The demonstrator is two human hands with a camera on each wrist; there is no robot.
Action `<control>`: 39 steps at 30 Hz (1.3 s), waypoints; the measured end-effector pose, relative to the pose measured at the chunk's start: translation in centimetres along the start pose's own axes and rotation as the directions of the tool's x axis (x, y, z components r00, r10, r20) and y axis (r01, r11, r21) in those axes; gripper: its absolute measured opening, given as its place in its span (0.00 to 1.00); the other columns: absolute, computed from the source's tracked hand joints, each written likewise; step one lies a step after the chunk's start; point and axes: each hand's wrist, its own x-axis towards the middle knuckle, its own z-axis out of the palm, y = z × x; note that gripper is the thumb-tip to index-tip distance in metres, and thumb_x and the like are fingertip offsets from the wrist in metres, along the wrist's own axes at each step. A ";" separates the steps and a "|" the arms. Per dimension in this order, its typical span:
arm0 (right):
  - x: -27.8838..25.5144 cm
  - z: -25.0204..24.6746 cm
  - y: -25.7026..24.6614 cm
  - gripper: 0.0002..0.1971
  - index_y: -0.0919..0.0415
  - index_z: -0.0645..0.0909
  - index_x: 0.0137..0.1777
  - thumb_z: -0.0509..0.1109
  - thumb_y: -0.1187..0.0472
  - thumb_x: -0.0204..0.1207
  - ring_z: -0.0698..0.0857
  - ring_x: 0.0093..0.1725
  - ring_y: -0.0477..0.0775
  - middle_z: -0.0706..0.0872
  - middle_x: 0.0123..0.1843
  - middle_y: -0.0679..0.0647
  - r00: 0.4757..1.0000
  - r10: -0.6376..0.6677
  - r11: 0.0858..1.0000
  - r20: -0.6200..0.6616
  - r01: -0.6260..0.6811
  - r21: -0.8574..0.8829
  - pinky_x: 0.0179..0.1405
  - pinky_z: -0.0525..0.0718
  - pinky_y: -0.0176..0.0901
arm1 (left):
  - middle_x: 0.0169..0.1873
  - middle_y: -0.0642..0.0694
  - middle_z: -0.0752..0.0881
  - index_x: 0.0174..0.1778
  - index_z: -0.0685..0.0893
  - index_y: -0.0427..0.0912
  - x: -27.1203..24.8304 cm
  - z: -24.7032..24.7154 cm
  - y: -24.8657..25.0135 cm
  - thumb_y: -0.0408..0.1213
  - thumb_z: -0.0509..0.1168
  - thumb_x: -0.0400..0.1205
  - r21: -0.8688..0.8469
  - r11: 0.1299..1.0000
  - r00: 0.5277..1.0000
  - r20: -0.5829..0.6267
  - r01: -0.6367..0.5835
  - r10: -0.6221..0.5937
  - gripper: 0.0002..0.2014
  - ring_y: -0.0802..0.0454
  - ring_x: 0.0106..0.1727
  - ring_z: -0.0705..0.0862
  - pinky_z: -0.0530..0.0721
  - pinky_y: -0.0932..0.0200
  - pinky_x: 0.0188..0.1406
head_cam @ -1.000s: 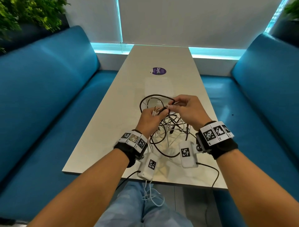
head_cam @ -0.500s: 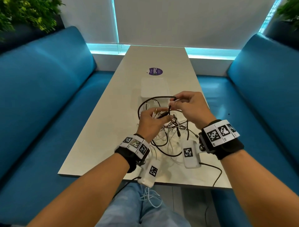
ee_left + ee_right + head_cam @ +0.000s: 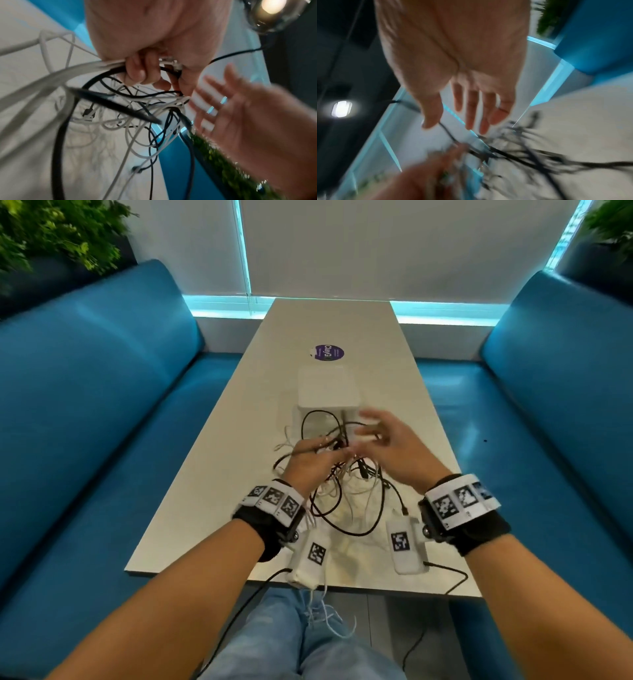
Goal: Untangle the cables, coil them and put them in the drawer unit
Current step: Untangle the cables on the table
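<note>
A tangle of black and white cables lies on the near half of the table. My left hand grips a bunch of those cables, fingers curled round black and white strands, lifted a little above the heap. My right hand hovers just to its right, blurred, with fingers spread and straight and nothing in them. A black loop arches up toward the white drawer unit, which stands just beyond the hands.
A purple round sticker marks the table beyond the drawer unit. Blue sofas flank the table on both sides. White cable strands hang off the near edge over my knees. Plants sit behind the sofas.
My right hand has let go of the cable it pinched and spread its fingers. The left hand keeps its grip and has shifted slightly left.
</note>
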 end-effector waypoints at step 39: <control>3.0 -1.7 -3.2 0.08 0.66 0.84 0.41 0.67 0.66 0.81 0.85 0.28 0.48 0.85 0.31 0.54 0.947 -0.113 0.973 -0.300 0.167 0.160 0.24 0.76 0.33 | 0.22 0.59 0.86 0.43 0.89 0.44 -1.2 0.0 1.4 0.37 0.72 0.77 0.134 0.990 0.983 0.181 -0.048 0.023 0.02 0.68 0.23 0.81 0.76 0.72 0.28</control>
